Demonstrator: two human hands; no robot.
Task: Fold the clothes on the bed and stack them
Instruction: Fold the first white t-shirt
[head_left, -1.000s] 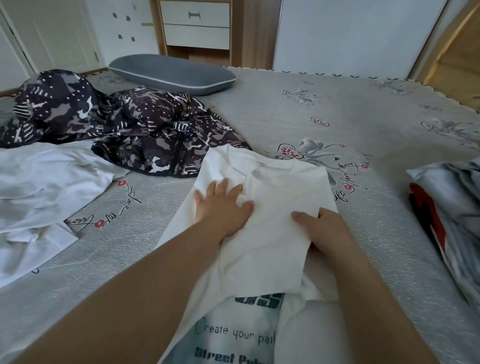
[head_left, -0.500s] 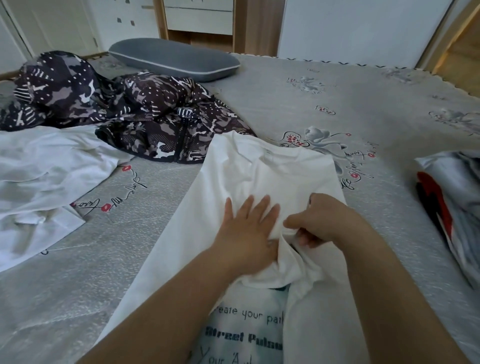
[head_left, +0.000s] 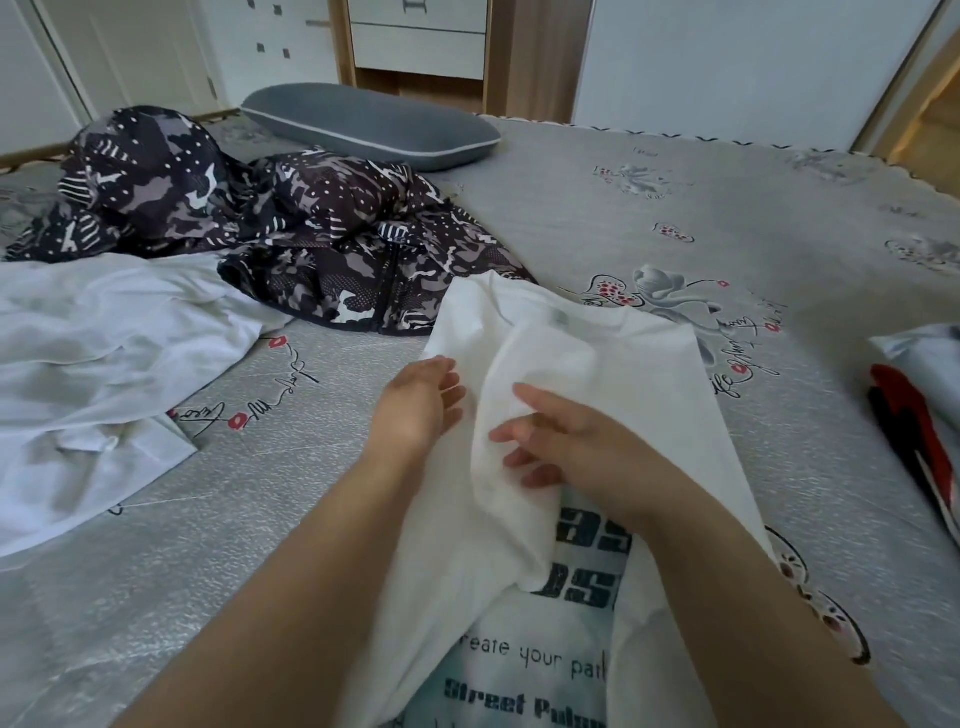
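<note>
A white cotton T-shirt with dark printed lettering (head_left: 587, 364) lies partly folded on the grey flower-patterned bed (head_left: 675, 208), straight ahead. The left hand (head_left: 421, 402) hovers at its left edge, fingers apart and relaxed; the right hand (head_left: 566, 441) rests on the cloth, fingers loosely spread. Behind lie a dark camouflage jacket (head_left: 311, 228), a crumpled white garment (head_left: 93, 338) and a grey pillow (head_left: 374, 127).

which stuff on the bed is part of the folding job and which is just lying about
Part of the job:
- white printed cotton t-shirt, between left hand and right hand
- crumpled white cloth garment
- dark camouflage-patterned zip jacket
- grey-and-red garment pile

Just lying about:
- long grey pillow
- white drawer unit
</note>
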